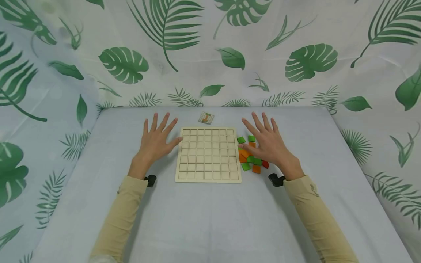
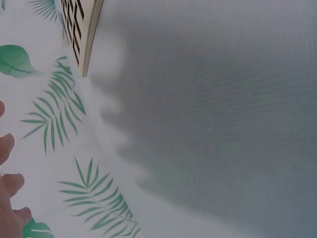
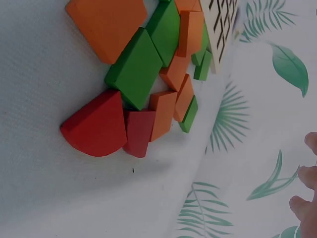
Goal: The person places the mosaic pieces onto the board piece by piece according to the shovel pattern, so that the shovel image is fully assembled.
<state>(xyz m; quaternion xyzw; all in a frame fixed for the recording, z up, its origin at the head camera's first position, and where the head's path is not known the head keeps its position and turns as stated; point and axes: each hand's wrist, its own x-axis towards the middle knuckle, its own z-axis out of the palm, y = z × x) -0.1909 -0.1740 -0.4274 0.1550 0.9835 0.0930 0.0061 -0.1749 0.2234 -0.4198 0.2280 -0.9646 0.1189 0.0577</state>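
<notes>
A square wooden grid board (image 1: 208, 155) lies in the middle of the table, its cells bare. My left hand (image 1: 155, 143) is spread at the board's left edge, holding nothing; its thumb tip overlaps that edge in the head view, and I cannot tell if it touches. Over on the right, my right hand (image 1: 268, 142) is spread above a loose pile of blocks and partly hides it. The right wrist view shows green blocks (image 3: 134, 68), orange blocks (image 3: 108, 27) and red blocks (image 3: 96, 125), one with a rounded side. Fingertips of each hand show at the wrist views' edges.
Behind the board lies a small square card (image 1: 206, 117) with a brown and green picture on a grid. White cloth (image 1: 204, 219) covers the table. A leaf-printed curtain (image 1: 197, 73) rises at the back and both sides.
</notes>
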